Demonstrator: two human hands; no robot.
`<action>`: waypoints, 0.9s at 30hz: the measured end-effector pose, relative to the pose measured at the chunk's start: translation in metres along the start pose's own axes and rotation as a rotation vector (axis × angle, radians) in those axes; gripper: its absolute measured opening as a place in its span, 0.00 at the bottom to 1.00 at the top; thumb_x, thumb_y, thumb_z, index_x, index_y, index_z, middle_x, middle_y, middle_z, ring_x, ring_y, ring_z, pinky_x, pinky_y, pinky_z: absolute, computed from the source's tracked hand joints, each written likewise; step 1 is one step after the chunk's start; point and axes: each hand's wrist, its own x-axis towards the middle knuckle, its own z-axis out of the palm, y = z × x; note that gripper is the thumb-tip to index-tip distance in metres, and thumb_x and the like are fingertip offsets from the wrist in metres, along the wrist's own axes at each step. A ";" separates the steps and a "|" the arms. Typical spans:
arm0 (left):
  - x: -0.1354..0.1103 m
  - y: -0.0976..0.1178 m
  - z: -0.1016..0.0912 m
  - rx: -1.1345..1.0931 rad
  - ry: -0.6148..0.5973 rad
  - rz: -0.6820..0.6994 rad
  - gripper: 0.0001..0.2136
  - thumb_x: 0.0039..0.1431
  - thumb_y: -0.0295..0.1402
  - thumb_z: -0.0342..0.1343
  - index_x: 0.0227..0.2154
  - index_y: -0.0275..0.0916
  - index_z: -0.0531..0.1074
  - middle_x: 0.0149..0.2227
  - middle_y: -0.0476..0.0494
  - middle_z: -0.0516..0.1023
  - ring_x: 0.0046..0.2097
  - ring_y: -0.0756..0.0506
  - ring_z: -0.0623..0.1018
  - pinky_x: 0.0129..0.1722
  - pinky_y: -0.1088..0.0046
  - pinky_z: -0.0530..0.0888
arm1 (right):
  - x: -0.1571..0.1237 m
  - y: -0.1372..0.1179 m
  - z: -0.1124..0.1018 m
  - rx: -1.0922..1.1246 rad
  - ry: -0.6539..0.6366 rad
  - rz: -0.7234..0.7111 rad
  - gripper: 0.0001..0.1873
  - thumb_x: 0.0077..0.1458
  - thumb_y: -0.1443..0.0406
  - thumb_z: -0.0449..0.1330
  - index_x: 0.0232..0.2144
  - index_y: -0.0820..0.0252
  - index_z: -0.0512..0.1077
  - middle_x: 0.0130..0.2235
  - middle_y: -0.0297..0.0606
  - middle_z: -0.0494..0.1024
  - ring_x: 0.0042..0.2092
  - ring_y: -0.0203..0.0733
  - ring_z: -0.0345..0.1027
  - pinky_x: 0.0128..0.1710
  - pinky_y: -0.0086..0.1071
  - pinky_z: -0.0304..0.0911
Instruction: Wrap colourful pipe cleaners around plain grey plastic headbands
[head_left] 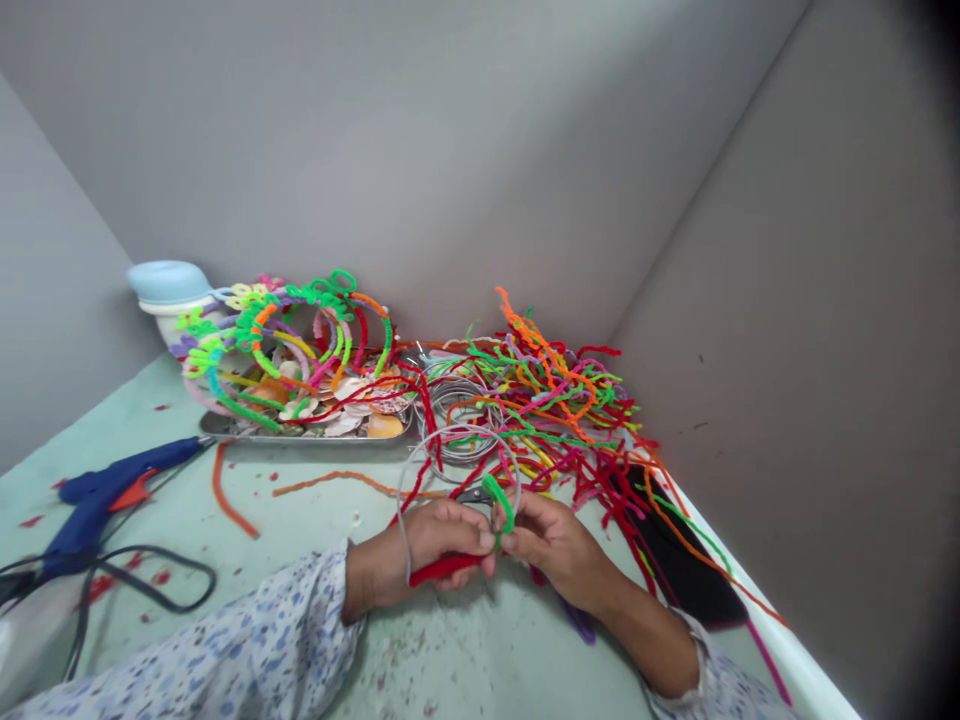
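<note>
My left hand (439, 550) is closed around a thin grey hoop (454, 430) that loops upward above both hands. Part of the hoop is wrapped in red pipe cleaner (442, 570), which shows below the left fingers. A green pipe cleaner (501, 503) curls up from the hoop where my hands meet. My right hand (559, 545) pinches this green piece close to the left thumb. Just behind the fingers, small scissors (472, 495) are partly hidden on the table.
A tray (300, 437) of shells and finished colourful hoops (292, 300) stands at the back left, beside a blue-lidded container (171, 285). Loose pipe cleaners (555, 380) are heaped right, partly over a black phone (694, 560). A blue glue gun (112, 500) with its cord lies left.
</note>
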 end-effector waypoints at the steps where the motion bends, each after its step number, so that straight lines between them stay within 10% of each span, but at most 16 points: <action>1: 0.000 0.000 0.000 0.008 0.001 0.001 0.11 0.50 0.37 0.57 0.22 0.33 0.74 0.13 0.52 0.66 0.15 0.55 0.61 0.14 0.79 0.55 | 0.000 0.000 0.000 0.002 -0.004 0.005 0.10 0.51 0.60 0.65 0.31 0.59 0.71 0.29 0.30 0.73 0.32 0.35 0.66 0.35 0.27 0.61; 13: 0.010 -0.008 0.003 -0.052 0.249 0.138 0.12 0.48 0.41 0.60 0.26 0.34 0.73 0.12 0.55 0.65 0.14 0.55 0.59 0.16 0.78 0.53 | 0.001 0.007 -0.004 0.024 0.194 0.000 0.16 0.53 0.59 0.64 0.43 0.56 0.68 0.35 0.34 0.72 0.36 0.37 0.69 0.34 0.29 0.63; 27: -0.001 -0.008 0.014 0.470 0.393 0.250 0.08 0.54 0.34 0.52 0.26 0.35 0.71 0.18 0.56 0.57 0.21 0.53 0.56 0.21 0.78 0.54 | 0.000 0.012 -0.009 -0.076 0.191 0.103 0.14 0.56 0.55 0.59 0.34 0.60 0.70 0.24 0.32 0.71 0.25 0.34 0.63 0.25 0.27 0.58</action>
